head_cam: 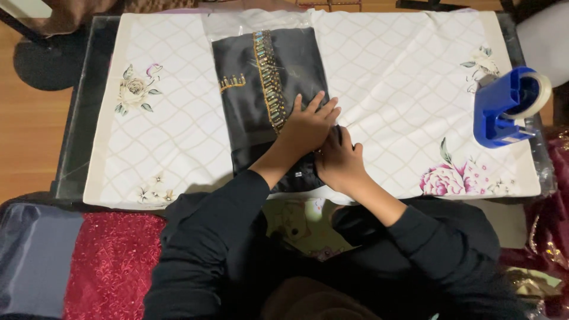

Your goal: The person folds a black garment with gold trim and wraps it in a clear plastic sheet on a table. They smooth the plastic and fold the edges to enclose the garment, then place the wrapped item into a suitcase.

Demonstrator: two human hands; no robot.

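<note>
1. Red sequined fabric (112, 261) lies at 8 o'clock, below the table edge and well apart from the work.
2. The cream quilted cloth (178, 142) with flower prints covers the table (80, 118).
3. The folded black garment (261, 89), with a beaded gold strip, lies in a clear plastic bag (225, 24) at 12 o'clock on the cloth; the bag mouth appears to sit at the far end.
4. The left hand (311, 121) lies flat, fingers spread, pressing the garment's near right part.
5. The right hand (338, 163) touches the left hand at 5 o'clock of it, fingers curled on the pack's near right corner. The two hands are together; whether the right one pinches the film cannot be told.
6. Judged step: flattening the packed garment. The next move calls for steady downward pressure without snagging the beads.
7. The blue tape dispenser (504, 109) stands at 2 o'clock, well apart; nothing stands between it and the hands.
</note>
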